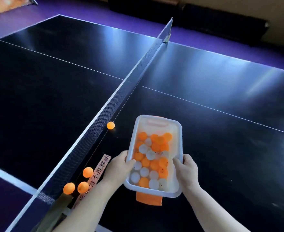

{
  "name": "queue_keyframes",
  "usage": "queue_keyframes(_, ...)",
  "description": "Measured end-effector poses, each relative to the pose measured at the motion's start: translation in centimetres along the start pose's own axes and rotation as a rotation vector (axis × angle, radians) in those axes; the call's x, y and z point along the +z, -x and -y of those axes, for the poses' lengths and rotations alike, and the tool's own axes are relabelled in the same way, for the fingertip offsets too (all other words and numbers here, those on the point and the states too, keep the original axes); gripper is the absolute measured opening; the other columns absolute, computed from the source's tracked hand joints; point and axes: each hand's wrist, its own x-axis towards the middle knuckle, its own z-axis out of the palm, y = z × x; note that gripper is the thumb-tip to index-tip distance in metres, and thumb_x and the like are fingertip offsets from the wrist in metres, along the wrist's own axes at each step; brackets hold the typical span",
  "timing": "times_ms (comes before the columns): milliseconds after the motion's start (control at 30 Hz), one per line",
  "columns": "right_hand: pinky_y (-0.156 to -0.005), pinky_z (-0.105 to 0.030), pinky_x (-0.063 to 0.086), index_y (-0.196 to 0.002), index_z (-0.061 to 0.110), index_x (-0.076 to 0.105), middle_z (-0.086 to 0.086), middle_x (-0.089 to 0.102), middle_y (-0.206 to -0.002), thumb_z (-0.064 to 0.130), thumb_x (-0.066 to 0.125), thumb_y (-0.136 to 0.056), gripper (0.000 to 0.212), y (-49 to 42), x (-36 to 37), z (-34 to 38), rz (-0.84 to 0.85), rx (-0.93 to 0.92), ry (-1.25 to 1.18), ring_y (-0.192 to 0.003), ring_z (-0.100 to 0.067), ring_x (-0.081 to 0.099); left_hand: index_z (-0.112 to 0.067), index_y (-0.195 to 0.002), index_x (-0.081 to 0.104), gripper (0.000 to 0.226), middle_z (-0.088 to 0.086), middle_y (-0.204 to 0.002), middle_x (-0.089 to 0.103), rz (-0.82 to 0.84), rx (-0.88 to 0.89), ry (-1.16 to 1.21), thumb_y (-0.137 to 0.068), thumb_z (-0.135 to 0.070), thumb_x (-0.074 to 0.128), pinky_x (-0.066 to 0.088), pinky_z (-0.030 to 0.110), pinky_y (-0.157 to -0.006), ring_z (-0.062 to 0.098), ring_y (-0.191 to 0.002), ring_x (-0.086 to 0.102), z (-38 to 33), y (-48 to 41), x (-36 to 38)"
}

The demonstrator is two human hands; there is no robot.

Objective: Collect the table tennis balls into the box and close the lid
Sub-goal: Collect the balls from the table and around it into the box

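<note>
A dark table tennis table (205, 81) with a net (114, 97) stands on purple flooring. Over it a clear plastic box (156, 118), lidless, holds orange and white balls (153, 158); left hand (119, 166) and right hand (187, 168) clasp its long sides. Four orange balls lie beside the net, one (110, 125) apart. A pink label (96, 178) bears Chinese writing, partly legible as "不准移动"

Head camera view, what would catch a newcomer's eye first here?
First, the clear plastic box of orange and white table tennis balls, low in the middle, gripped at its sides by the left hand and right hand. Next, four loose orange balls along the net, three of them near the table's close edge. The lid isn't visible.
</note>
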Motion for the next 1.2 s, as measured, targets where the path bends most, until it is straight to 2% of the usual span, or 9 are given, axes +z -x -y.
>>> queue_keyframes(200, -0.061, -0.037, 0.052, -0.084, 0.006, 0.058, -0.006, 0.062, -0.078, 0.018, 0.056, -0.087, 0.013, -2.0, 3.9, 1.3, -0.1, 0.068, -0.026, -0.067, -0.019, 0.057, -0.034, -0.101, 0.064, 0.025, -0.014, -0.098, 0.068, 0.051, 0.012, -0.081, -0.095, -0.041, 0.041, 0.051, 0.035, -0.086, 0.011, -0.098, 0.062, 0.7, -7.9, -3.7)
queue_keyframes(333, -0.056, -0.033, 0.047, -0.078, 0.009, 0.055, -0.006, 0.06, -0.074, 0.017, 0.054, -0.087, 0.012, -2.6, 4.7, 1.5, -0.154, 0.089, 0.024, -0.063, -0.017, 0.054, -0.019, -0.135, 0.047, 0.04, 0.002, -0.143, 0.042, -0.125, 0.225, -0.655, -0.095, -0.014, 0.044, 0.04, 0.037, -0.101, 0.021, -0.132, 0.035, 1.2, -14.7, -5.0)
queue_keyframes(467, -0.056, -0.033, 0.046, -0.078, 0.01, 0.055, -0.005, 0.059, -0.072, 0.02, 0.054, -0.087, 0.014, -2.8, 5.2, 1.4, -0.185, 0.117, 0.063, -0.062, -0.017, 0.053, -0.017, -0.138, 0.037, 0.053, 0.012, -0.155, 0.018, -0.079, 0.241, -1.021, -0.089, 0.002, 0.045, 0.026, 0.039, -0.114, 0.027, -0.145, 0.011, 2.1, -19.6, -5.2)
queue_keyframes(600, -0.057, -0.036, 0.051, -0.078, 0.013, 0.056, -0.008, 0.064, -0.077, 0.026, 0.058, -0.086, 0.015, -3.0, 5.4, 1.2, -0.202, 0.145, 0.093, -0.063, -0.018, 0.056, -0.015, -0.125, 0.044, 0.042, 0.013, -0.141, 0.034, -0.05, 0.167, -1.139, -0.086, -0.001, 0.047, 0.039, 0.038, -0.101, 0.03, -0.128, 0.034, 3.3, -21.2, -5.0)
queue_keyframes(733, -0.055, -0.034, 0.047, -0.076, 0.012, 0.054, -0.009, 0.063, -0.076, 0.026, 0.057, -0.087, 0.018, -3.1, 5.4, 1.1, -0.218, 0.136, 0.118, -0.061, -0.016, 0.053, -0.014, -0.124, 0.048, 0.032, 0.012, -0.125, 0.048, -0.037, 0.154, -1.014, -0.093, -0.008, 0.047, 0.046, 0.034, -0.088, 0.028, -0.114, 0.043, 4.7, -20.1, -4.3)
queue_keyframes(867, -0.054, -0.032, 0.045, -0.077, 0.01, 0.054, -0.003, 0.059, -0.07, 0.023, 0.054, -0.087, 0.016, -2.9, 5.2, 1.2, -0.21, 0.123, 0.118, -0.06, -0.015, 0.051, -0.013, -0.128, 0.049, 0.039, 0.009, -0.122, 0.054, -0.167, 0.133, -0.41, -0.094, -0.031, 0.053, 0.043, 0.035, -0.082, 0.026, -0.109, 0.05, 3.0, -16.9, -4.0)
queue_keyframes(933, -0.053, -0.031, 0.044, -0.077, 0.009, 0.053, -0.001, 0.057, -0.069, 0.021, 0.053, -0.088, 0.017, -2.7, 5.1, 1.3, -0.203, 0.111, 0.118, -0.059, -0.015, 0.051, -0.016, -0.124, 0.052, 0.042, 0.0, -0.118, 0.057, -0.263, 0.289, -0.223, -0.09, -0.041, 0.054, 0.041, 0.029, -0.08, 0.017, -0.104, 0.052, 1.0, -14.0, -3.9)
queue_keyframes(1100, -0.051, -0.028, 0.041, -0.076, 0.012, 0.052, 0.0, 0.057, -0.069, 0.022, 0.051, -0.09, 0.017, -2.4, 4.9, 1.5, -0.193, 0.087, 0.126, -0.059, -0.015, 0.051, -0.031, -0.129, 0.049, 0.055, -0.03, -0.109, 0.042, 0.062, 0.479, -0.188, -0.08, -0.041, 0.07, 0.04, 0.014, -0.084, 0.002, -0.101, 0.045, -2.4, -8.4, -3.3)
queue_keyframes(1200, -0.053, -0.03, 0.042, -0.076, 0.012, 0.052, 0.0, 0.056, -0.07, 0.024, 0.048, -0.089, 0.018, -2.2, 4.6, 1.4, -0.191, 0.074, 0.148, -0.06, -0.017, 0.051, -0.029, -0.128, 0.052, 0.044, -0.021, -0.113, 0.049, -0.057, 0.394, -0.152, -0.086, -0.027, 0.066, 0.043, 0.012, -0.079, 0.002, -0.095, 0.05, -1.0, -6.7, -4.2)
